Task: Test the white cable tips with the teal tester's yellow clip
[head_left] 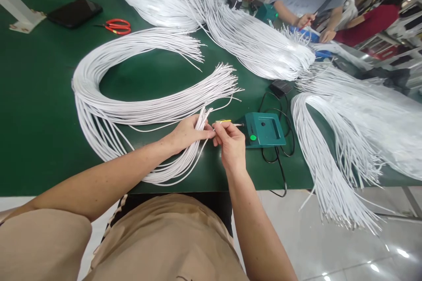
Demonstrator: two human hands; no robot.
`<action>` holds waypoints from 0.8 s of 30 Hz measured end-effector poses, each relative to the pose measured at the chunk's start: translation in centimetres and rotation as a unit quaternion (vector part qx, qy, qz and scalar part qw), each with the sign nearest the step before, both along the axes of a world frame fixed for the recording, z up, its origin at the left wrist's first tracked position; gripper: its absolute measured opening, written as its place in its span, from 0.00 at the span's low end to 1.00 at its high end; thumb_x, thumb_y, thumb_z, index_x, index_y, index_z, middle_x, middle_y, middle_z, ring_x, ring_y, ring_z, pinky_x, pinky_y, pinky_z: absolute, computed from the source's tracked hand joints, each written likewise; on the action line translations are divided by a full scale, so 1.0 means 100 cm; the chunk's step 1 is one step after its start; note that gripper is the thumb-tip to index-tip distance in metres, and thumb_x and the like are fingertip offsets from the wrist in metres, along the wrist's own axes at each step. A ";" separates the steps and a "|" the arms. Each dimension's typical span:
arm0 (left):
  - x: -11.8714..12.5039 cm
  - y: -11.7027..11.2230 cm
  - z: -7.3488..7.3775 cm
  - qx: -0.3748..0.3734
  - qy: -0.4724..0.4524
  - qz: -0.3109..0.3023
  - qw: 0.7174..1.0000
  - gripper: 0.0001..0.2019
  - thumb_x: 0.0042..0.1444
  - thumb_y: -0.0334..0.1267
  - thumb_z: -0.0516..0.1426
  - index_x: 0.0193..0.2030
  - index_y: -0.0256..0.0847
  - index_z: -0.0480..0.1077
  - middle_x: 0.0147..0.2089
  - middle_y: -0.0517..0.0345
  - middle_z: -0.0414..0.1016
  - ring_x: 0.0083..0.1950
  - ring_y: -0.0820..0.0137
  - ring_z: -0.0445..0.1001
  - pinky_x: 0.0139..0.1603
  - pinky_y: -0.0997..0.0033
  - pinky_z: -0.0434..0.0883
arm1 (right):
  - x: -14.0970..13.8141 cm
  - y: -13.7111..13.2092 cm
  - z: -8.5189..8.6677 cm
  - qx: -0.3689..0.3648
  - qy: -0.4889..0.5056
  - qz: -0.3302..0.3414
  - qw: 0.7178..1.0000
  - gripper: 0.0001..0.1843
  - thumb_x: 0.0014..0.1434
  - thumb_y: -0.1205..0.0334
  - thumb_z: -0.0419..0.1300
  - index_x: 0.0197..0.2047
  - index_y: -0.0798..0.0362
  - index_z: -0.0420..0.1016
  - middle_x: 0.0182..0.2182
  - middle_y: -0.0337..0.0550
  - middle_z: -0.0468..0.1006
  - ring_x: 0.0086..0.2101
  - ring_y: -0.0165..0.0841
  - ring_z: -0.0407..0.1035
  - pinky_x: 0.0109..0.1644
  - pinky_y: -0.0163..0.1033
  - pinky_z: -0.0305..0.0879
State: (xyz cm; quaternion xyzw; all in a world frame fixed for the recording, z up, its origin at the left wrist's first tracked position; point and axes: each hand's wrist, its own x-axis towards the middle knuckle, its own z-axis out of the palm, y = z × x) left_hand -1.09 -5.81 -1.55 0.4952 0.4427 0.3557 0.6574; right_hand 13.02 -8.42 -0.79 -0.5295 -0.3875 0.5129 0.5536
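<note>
My left hand (191, 131) is closed around a bunch of white wires (184, 162), whose ends stick up past the thumb. Close beside it, my right hand (231, 140) pinches the end of a single white wire between thumb and fingers. Just beyond the right fingers, a thin metal shaft juts from a small green machine (265, 129) with a bright green button. A bit of yellow shows by the fingertips; what it belongs to is hidden. Behind the hands, a large curved bundle of white wires (132, 112) lies on the green table (42, 127).
Red-handled scissors (118, 26) and a black phone (75, 12) lie at the far left. More wire bundles (257, 44) cover the back, and another bundle (316, 158) hangs over the right edge. A black cable (281, 171) trails from the machine. Two people work across the table.
</note>
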 end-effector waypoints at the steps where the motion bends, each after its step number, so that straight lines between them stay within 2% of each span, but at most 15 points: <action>1: 0.000 0.000 0.000 0.002 0.001 0.006 1.000 0.14 0.42 0.41 0.66 0.31 0.38 0.67 0.30 0.61 0.74 0.33 0.72 0.70 0.40 0.69 0.65 | -0.001 -0.001 0.000 -0.003 0.014 0.002 1.000 0.10 0.50 0.55 0.66 0.28 0.54 0.75 0.19 0.31 0.63 0.19 0.22 0.52 0.23 0.32 0.55; 6: 0.000 0.002 -0.002 0.020 0.031 0.016 0.999 0.16 0.42 0.39 0.66 0.33 0.39 0.66 0.32 0.60 0.76 0.35 0.71 0.72 0.42 0.67 0.66 | -0.002 -0.004 0.003 -0.053 0.112 0.014 0.992 0.09 0.50 0.57 0.66 0.28 0.54 0.75 0.21 0.33 0.63 0.20 0.21 0.48 0.22 0.32 0.53; 11: 0.001 0.001 -0.001 0.030 0.015 0.011 0.999 0.16 0.43 0.37 0.65 0.34 0.39 0.63 0.32 0.60 0.77 0.35 0.71 0.74 0.42 0.67 0.68 | 0.000 -0.005 0.004 -0.126 0.193 0.031 0.973 0.09 0.51 0.58 0.64 0.29 0.56 0.74 0.19 0.28 0.51 0.18 0.20 0.39 0.19 0.30 0.44; 12: 0.002 0.000 0.000 0.032 0.010 0.005 0.999 0.15 0.44 0.36 0.65 0.34 0.39 0.62 0.32 0.60 0.77 0.35 0.71 0.75 0.42 0.67 0.69 | 0.001 -0.005 0.004 -0.128 0.186 0.030 0.974 0.08 0.51 0.59 0.63 0.30 0.56 0.75 0.18 0.28 0.51 0.18 0.20 0.41 0.19 0.30 0.45; 14: 0.003 -0.001 0.002 0.032 -0.010 -0.005 0.999 0.14 0.46 0.35 0.63 0.34 0.39 0.61 0.31 0.61 0.76 0.34 0.71 0.76 0.41 0.67 0.69 | 0.002 -0.004 0.007 -0.095 0.146 0.025 0.984 0.08 0.51 0.62 0.62 0.36 0.54 0.77 0.19 0.29 0.57 0.19 0.21 0.49 0.23 0.30 0.52; 17: 0.004 -0.002 0.003 0.022 -0.042 -0.018 0.999 0.14 0.48 0.35 0.62 0.35 0.39 0.59 0.29 0.62 0.76 0.33 0.70 0.77 0.39 0.68 0.70 | 0.006 -0.001 0.013 -0.012 0.047 0.041 0.998 0.15 0.50 0.66 0.62 0.44 0.49 0.78 0.25 0.32 0.68 0.25 0.23 0.61 0.31 0.32 0.61; 20: 0.003 -0.002 0.002 0.024 -0.040 -0.025 0.999 0.14 0.48 0.35 0.63 0.36 0.39 0.60 0.29 0.61 0.76 0.35 0.69 0.78 0.39 0.68 0.71 | 0.012 0.002 0.015 0.002 -0.021 0.061 0.998 0.09 0.50 0.63 0.64 0.37 0.51 0.80 0.29 0.36 0.75 0.28 0.26 0.66 0.36 0.35 0.64; 24: 0.003 -0.002 0.002 0.029 -0.032 -0.021 0.999 0.11 0.49 0.35 0.62 0.34 0.37 0.63 0.30 0.61 0.73 0.35 0.70 0.77 0.39 0.69 0.71 | 0.018 0.003 0.009 -0.013 -0.023 0.028 0.999 0.08 0.48 0.60 0.68 0.33 0.53 0.81 0.32 0.40 0.78 0.28 0.26 0.65 0.35 0.35 0.63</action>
